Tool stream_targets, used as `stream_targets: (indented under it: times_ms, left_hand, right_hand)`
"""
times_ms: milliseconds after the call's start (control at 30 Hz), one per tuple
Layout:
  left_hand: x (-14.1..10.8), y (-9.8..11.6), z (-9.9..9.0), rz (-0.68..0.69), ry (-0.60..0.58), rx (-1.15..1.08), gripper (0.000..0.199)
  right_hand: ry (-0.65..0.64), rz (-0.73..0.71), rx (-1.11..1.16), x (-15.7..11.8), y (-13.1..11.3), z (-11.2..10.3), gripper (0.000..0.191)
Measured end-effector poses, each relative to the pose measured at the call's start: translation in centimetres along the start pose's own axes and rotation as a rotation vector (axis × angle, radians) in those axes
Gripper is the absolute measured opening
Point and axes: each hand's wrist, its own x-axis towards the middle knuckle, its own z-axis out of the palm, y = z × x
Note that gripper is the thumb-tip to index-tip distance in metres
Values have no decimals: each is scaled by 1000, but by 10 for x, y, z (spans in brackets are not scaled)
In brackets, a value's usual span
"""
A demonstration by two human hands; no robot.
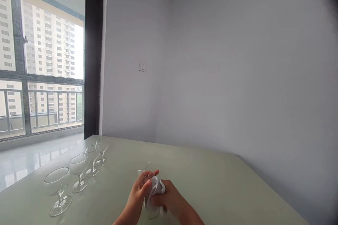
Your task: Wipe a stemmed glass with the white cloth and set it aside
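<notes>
A clear stemmed glass (pixel 153 213) is held between my two hands above the table, partly hidden by fingers and cloth. My left hand (pixel 137 191) is closed round its bowl, with the rim showing beyond the fingers. In my right hand (pixel 171 197) is a bunched white cloth (pixel 157 186), pressed against the glass near its stem. The stem itself is mostly covered.
Several similar stemmed glasses stand upright in a row along the left of the pale green table (pixel 206 182); the nearest glass (pixel 61 202) is close to the left edge. Beyond are grey walls with a light switch (pixel 142 66) and a window (pixel 52 77).
</notes>
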Motion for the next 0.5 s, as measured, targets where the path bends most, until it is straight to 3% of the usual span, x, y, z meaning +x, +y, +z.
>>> stream_targets:
  times_ms: [200,333,400,500]
  left_hand:
    - [5,4,-8,9,-32,0,33]
    - [4,6,-9,-19,6,10,32]
    - [3,3,-8,-18,67,13,32]
    - [4,-4,-7,-11,121,-32,34]
  right_hand:
    - [99,33,93,-6,17,-19,35]
    - [128,38,25,-9,21,-4,38]
    - [112,34,-213,-7,22,10,31]
    - [182,32,-815,-3,23,28,28]
